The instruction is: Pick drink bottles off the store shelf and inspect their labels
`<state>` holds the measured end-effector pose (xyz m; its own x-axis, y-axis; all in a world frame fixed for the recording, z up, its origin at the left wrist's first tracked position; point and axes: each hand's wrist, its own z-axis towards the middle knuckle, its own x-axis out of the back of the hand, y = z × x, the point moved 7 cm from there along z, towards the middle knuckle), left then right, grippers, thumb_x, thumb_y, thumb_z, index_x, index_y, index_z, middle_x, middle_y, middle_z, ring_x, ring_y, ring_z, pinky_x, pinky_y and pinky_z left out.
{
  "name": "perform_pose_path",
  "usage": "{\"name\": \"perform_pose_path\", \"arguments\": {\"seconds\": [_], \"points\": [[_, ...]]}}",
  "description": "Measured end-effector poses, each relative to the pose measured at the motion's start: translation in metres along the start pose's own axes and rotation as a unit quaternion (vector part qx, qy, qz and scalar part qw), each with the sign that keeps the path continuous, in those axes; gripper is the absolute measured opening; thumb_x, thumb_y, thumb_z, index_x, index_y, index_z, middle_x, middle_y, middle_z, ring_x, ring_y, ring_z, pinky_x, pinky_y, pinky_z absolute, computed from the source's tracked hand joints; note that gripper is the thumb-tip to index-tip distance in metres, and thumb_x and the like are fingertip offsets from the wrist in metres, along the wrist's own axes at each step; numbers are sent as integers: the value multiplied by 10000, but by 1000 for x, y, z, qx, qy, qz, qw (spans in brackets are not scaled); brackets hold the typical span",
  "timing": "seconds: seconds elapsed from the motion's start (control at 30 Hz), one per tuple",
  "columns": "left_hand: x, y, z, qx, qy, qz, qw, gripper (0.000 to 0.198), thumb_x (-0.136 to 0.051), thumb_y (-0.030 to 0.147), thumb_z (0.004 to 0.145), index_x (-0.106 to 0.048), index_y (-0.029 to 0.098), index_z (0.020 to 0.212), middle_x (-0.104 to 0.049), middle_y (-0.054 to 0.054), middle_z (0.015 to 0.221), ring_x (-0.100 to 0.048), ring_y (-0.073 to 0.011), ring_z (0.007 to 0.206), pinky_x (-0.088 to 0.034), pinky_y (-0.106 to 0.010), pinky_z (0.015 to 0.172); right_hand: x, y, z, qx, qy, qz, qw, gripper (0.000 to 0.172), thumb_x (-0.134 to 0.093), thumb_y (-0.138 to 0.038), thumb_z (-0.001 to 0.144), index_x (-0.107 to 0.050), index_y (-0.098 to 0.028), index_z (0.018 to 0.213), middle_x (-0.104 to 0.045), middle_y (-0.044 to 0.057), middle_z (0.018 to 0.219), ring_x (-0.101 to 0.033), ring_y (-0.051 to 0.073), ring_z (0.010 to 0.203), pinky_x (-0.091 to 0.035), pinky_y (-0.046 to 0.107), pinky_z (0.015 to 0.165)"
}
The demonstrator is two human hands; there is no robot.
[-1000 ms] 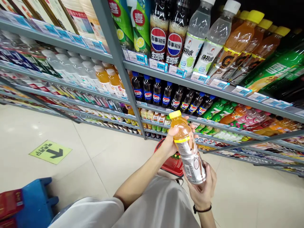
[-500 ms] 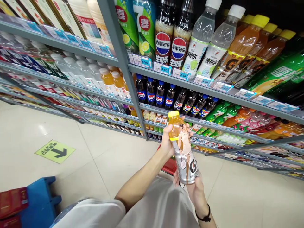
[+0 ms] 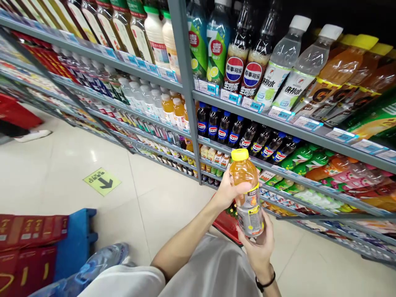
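Observation:
Between my hands is a drink bottle [image 3: 247,210] with orange liquid, a yellow cap and a grey label, tilted slightly. My left hand [image 3: 230,189] is closed around its upper part, the thumb lying across the front below the neck. Underneath, my right hand [image 3: 258,241] cups the base, fingers wrapped round the lower end; a dark band circles that wrist. The fingers behind the bottle are hidden. Just beyond it stand shelves of drinks, with similar yellow-capped bottles [image 3: 343,74] at the upper right.
A red basket [image 3: 227,227] is on the floor behind the bottle. Blue-labelled cola bottles [image 3: 222,128] line a lower shelf. At the lower left are red boxes [image 3: 27,251], a blue pallet [image 3: 76,231] and large clear water bottles [image 3: 105,260]. A person's shoe [image 3: 32,135] shows far left.
The bottle has been turned in my hands, so a different label side with small print now faces me. My left thumb now crosses its front. The view has swung left.

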<state>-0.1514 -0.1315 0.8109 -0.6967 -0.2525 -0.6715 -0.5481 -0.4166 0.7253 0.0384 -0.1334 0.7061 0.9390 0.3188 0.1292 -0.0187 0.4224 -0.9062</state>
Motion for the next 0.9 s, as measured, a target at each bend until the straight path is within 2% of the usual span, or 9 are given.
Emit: {"name": "perform_pose_path", "arguments": {"seconds": [0.13,0.27,0.33,0.43,0.5,0.6,0.7,0.8,0.9], "points": [[-7,-1,-9,-53,30,49,997,688,-985,386,649,-592,160,1165,-699,-86,1099,-682,-192,934,-571,-328,888,14,-10,15,95,10,-40,995,817,-935,-251,754,-550,-212,1473,-624,157,1320,-654,296,1196,-587,502,1024],[-22,-1,-17,-75,55,68,993,683,-982,404,649,-599,145,1152,-707,-83,1045,-672,-182,890,-558,-309,852,23,-11,22,108,-17,-22,994,800,-933,-250,752,-539,-206,1447,-627,147,1284,-660,290,1174,-588,480,1006],[-28,1,-20,-94,86,69,989,661,-989,408,630,-614,142,1105,-704,-67,994,-652,-160,840,-547,-285,814,27,-5,24,81,-40,1,996,816,-945,-284,729,-541,-196,1433,-632,160,1299,-671,307,1171,-593,494,1001],[-33,6,-27,-123,135,45,982,653,-1002,397,595,-626,146,1067,-690,-43,951,-623,-134,797,-533,-268,792,26,13,26,-17,-120,69,990,869,-940,-379,728,-529,-187,1469,-629,200,1384,-686,344,1201,-603,506,994],[-37,11,-33,-137,164,40,976,676,-1013,387,562,-637,147,1070,-689,-43,962,-620,-135,805,-532,-277,807,22,27,26,-93,-192,139,967,826,-870,-485,803,-534,-192,1498,-639,208,1417,-704,357,1200,-615,498,973],[-43,18,-43,-158,189,52,968,708,-1030,355,522,-649,145,1080,-689,-47,970,-623,-140,824,-529,-281,826,16,43,28,-179,-274,231,916,728,-746,-624,882,-612,-200,1458,-720,186,1327,-754,362,1104,-630,498,929],[-49,24,-53,-183,208,59,959,726,-1038,354,526,-649,145,1103,-696,-56,1013,-635,-143,862,-529,-276,852,13,58,31,-224,-301,259,890,704,-760,-622,872,-658,-197,1424,-760,177,1261,-769,371,1068,-626,514,934],[-55,27,-61,-193,221,75,953,772,-1046,345,527,-632,148,1147,-705,-70,1072,-654,-151,911,-537,-284,900,12,67,34,-231,-296,276,885,701,-784,-585,862,-666,-188,1427,-761,190,1266,-751,387,1140,-612,531,970],[-63,27,-64,-192,209,93,954,841,-1055,301,509,-592,159,1196,-705,-74,1089,-672,-160,926,-549,-303,929,8,69,32,-232,-312,319,864,695,-788,-550,865,-668,-166,1432,-768,208,1234,-764,387,1106,-618,534,955]]}}
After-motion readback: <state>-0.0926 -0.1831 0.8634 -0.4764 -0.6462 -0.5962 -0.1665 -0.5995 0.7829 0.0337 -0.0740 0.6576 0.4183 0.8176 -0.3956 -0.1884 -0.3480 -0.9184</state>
